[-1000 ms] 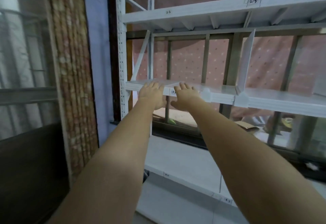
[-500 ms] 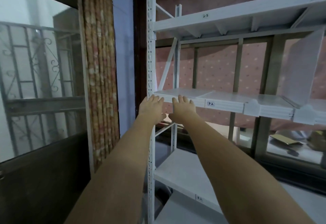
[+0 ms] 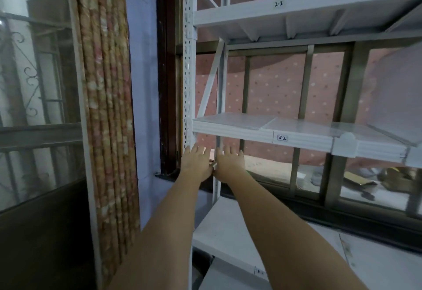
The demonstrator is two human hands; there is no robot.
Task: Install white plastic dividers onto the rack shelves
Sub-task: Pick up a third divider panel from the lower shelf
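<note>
A white metal rack fills the right half of the view. Its middle shelf, labelled 3-2, runs rightward from the perforated front upright. A flat white plastic sheet lies on the shelf's left end. A white plastic divider clip sits over the shelf's front edge at the right, with a divider panel slanting behind it. My left hand and my right hand are side by side just below the shelf's left front edge, fingers straight, holding nothing.
The upper shelf, labelled 2-2, overhangs the space. A lower shelf lies under my forearms. A rolled floral curtain hangs at the left, beside a dark window frame. Window bars and pink dotted cloth back the rack.
Both hands have dropped from the front edge of the middle shelf to just below it. The view has swung left, so the rack sits further right.
</note>
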